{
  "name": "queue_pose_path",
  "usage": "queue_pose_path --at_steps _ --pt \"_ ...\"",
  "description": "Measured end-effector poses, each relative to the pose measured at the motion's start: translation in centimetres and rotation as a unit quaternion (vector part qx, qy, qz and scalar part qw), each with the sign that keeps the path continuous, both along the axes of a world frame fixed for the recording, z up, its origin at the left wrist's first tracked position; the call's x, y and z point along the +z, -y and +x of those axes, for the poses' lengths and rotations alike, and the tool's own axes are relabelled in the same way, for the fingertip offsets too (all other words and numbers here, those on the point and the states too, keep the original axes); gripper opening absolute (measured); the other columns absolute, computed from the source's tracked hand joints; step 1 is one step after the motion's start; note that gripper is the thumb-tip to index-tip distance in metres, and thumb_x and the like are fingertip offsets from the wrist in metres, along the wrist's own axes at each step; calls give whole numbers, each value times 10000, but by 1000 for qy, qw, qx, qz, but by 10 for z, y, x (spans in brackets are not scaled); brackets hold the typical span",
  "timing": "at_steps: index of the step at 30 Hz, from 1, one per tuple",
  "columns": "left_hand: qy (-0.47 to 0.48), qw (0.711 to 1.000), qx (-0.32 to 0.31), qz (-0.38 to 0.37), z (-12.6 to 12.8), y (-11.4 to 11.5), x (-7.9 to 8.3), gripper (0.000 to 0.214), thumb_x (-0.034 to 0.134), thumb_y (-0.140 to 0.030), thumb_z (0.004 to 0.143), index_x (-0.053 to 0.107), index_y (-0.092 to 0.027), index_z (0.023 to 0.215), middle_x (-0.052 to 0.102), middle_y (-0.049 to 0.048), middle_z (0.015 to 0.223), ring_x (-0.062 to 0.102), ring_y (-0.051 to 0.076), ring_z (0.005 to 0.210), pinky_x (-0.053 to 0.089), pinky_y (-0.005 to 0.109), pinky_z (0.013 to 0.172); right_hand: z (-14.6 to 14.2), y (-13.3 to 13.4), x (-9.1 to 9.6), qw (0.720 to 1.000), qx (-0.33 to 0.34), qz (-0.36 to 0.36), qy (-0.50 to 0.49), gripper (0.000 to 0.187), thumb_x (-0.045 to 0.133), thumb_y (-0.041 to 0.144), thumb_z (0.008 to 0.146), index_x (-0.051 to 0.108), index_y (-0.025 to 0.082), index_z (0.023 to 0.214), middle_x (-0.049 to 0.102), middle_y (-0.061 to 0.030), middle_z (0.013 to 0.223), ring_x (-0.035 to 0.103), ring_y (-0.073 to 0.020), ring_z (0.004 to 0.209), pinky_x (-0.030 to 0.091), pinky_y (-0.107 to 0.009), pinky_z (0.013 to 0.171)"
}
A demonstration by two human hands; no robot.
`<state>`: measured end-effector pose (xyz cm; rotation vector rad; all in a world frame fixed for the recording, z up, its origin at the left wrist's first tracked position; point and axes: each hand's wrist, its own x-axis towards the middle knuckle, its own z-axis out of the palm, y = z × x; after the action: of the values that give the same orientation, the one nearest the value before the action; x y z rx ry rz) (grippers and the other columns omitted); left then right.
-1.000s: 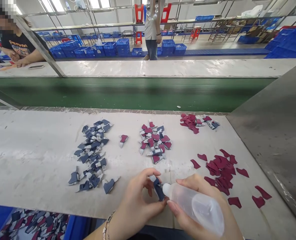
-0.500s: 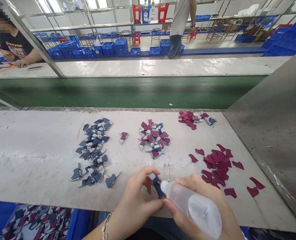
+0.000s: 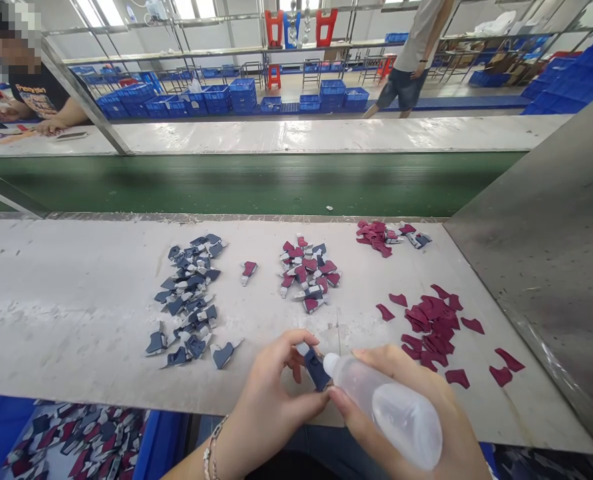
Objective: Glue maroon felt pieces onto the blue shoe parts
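Observation:
Between the thumb and fingers of my left hand (image 3: 276, 390) is a small navy and grey plastic part (image 3: 316, 368), tilted above the table's front edge. My right hand (image 3: 406, 393) grips a translucent squeeze bottle (image 3: 391, 410), its nozzle tip pointing at the part's right side. Whether the tip touches the part I cannot tell. Left of my hands lies a pile of navy and grey parts (image 3: 189, 303). Farther ahead is a pile of parts with maroon faces (image 3: 306, 273). Loose maroon pieces (image 3: 433, 323) are spread to the right of the bottle.
A blue bin (image 3: 163, 443) of mixed parts stands below the table at left. A metal panel (image 3: 541, 260) bounds the right side. Beyond the table (image 3: 76, 300) runs a green conveyor belt (image 3: 286, 183). A co-worker (image 3: 51, 93) sits far left; another person (image 3: 411, 63) walks behind.
The bottle's nozzle has shifted slightly right, and the navy part is turned a little, showing more of its face. The person at the back has walked to the right.

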<state>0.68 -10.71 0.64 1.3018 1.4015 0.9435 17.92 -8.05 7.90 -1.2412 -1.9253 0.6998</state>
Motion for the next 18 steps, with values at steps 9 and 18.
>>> queue_pose_path --at_steps 9,18 --pt "26 999 1 27 -1 0 2 519 650 -18 662 580 -266 1112 643 -14 1015 510 130 746 440 280 730 -1 8 -2 1000 14 7 20 137 682 386 830 621 274 780 685 28 635 678 -186 544 578 -286 558" --pt "16 999 24 33 -2 3 -2 484 698 -41 685 582 -253 1104 656 2 1017 518 146 767 452 298 735 3 9 9 997 58 -8 46 204 621 352 860 562 276 681 614 42 563 591 -160 442 500 -299 467"
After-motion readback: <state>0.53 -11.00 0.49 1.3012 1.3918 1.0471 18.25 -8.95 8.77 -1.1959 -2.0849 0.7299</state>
